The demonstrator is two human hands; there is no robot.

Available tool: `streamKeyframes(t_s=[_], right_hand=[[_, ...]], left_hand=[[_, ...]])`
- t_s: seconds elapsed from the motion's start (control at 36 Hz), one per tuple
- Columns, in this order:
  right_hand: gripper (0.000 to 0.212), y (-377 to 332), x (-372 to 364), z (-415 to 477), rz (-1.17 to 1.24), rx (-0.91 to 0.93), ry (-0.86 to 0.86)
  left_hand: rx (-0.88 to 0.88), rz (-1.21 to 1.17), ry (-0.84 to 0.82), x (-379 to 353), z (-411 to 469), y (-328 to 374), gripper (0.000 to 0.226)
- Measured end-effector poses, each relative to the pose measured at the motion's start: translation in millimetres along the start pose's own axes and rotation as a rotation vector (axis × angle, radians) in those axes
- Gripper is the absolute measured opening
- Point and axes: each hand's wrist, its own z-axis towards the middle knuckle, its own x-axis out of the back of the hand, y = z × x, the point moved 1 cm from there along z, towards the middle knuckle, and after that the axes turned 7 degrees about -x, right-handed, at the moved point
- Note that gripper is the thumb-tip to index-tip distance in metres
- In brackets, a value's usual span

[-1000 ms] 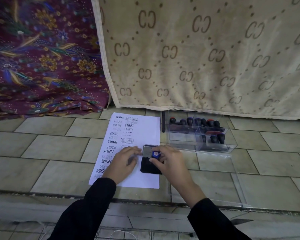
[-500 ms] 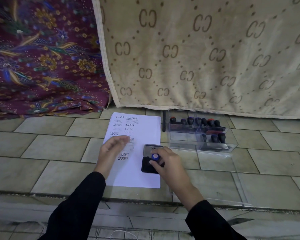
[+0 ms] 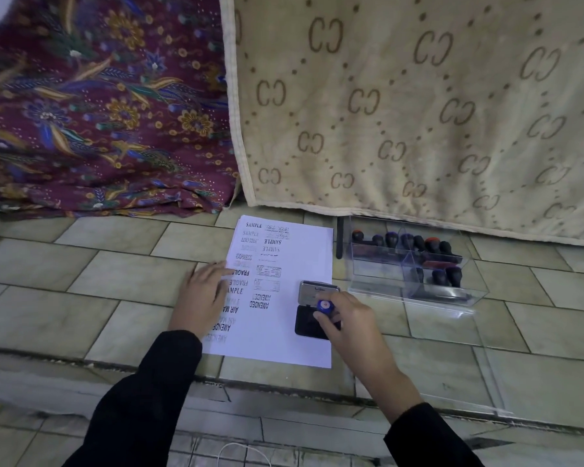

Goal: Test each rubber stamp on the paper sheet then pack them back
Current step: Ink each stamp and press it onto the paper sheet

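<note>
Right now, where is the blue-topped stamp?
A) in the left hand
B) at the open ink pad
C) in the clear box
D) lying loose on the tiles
B: the right hand pinches the stamp over the black face of the ink pad.

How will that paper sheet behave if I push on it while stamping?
Probably floppy and light: the paper sheet looks thin and lies flat on smooth tile, so it may slide. The left hand resting flat on its left edge likely steadies it, as may the ink pad sitting on it.
</note>
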Motion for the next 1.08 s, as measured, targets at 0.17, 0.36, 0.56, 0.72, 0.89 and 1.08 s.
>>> streamKeyframes(t_s=[0.17,0.36,0.56,0.72,0.89,1.08], right_hand=[[0.018,-3,0,-1,-0.005,-0.001,-0.004],[0.018,-21,3,3,0.079,0.039,0.099],[0.025,-57,-27,25,0.03,0.156,-0.065],[0.024,-61,-47,32,-0.014,0.151,-0.118],[0.02,-60,-54,33,-0.02,0.154,-0.128],[0.02,-58,-60,33,-0.011,0.16,-0.135]], left_hand=[[0.013,0.023,-0.019,0,-1,-1,0.031],[-0.007,0.032,-0.003,-1,-1,-2,0.031],[-0.01,0.048,-0.008,-1,-1,-4,0.031],[-0.013,0.042,-0.01,-2,0,-6,0.03],[-0.012,0.037,-0.005,-2,0,-5,0.03],[-0.011,0.042,-0.002,-1,0,-3,0.03]])
